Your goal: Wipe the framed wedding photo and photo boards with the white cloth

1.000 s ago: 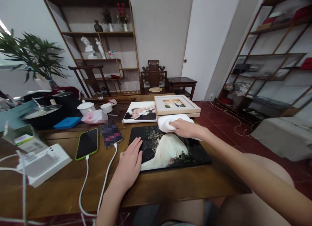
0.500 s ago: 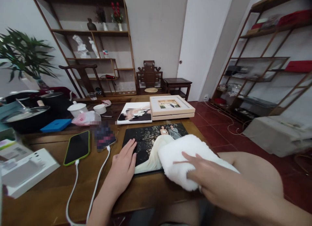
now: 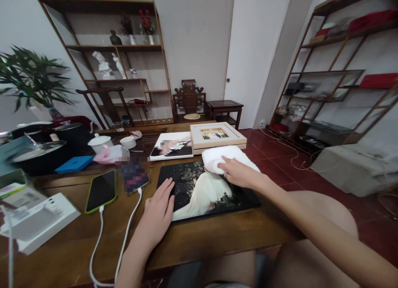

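A large glossy photo print (image 3: 199,192) with a dark background and a white dress lies flat on the wooden table (image 3: 202,238). My left hand (image 3: 157,211) rests flat on its left edge, fingers stretched out. My right hand (image 3: 238,172) presses a fluffy white cloth (image 3: 217,157) onto the print's far right corner, fingers spread over the cloth.
Behind the print lie a second photo print (image 3: 172,146) and a pale wooden frame (image 3: 216,135). To the left are a green-cased phone (image 3: 102,190) on a white cable, another phone, a white box (image 3: 37,221), pots, cups and a blue block. Shelves line the walls.
My right hand swept the cloth from the print's far edge down to its near right corner, then back up to the far edge. The left hand stayed on the print's left side.
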Tool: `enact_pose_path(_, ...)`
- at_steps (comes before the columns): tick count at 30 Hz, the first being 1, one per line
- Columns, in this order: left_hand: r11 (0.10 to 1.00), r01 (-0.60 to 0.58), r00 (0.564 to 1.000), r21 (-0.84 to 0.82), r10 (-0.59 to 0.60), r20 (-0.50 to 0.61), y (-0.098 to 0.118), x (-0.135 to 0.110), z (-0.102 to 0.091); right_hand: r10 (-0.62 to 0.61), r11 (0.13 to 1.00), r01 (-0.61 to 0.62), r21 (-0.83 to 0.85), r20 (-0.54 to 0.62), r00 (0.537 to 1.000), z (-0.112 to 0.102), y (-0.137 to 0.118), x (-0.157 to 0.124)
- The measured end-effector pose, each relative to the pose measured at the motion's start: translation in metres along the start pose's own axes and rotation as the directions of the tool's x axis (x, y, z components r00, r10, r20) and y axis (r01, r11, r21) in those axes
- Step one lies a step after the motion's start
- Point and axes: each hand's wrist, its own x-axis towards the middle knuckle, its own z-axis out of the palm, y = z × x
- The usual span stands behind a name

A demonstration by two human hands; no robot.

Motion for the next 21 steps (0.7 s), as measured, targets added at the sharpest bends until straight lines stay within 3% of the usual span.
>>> enact_pose_path(8,1.0,0.017,1.0,0.008,-0.017,0.01,0.002,0.001,0.0,-0.053,0.99,0.035,0.138,0.127,0.99,0.0,-0.063,-0.114)
enact_pose_path(11,1.0,0.01,1.0,0.011,-0.01,0.007,0.002,0.001,0.0,-0.104,0.983,0.076,0.169,0.162,0.981,-0.001,-0.074,-0.135)
enact_pose_path(15,1.0,-0.013,1.0,0.0,0.013,-0.004,0.002,0.0,-0.001,-0.053,0.985,0.032,0.17,0.12,0.991,-0.006,-0.057,-0.113)
enact_pose_path(21,1.0,-0.02,1.0,-0.024,0.019,-0.009,0.002,0.0,-0.003,-0.063,0.996,0.057,0.072,0.076,0.995,-0.012,-0.012,-0.024)
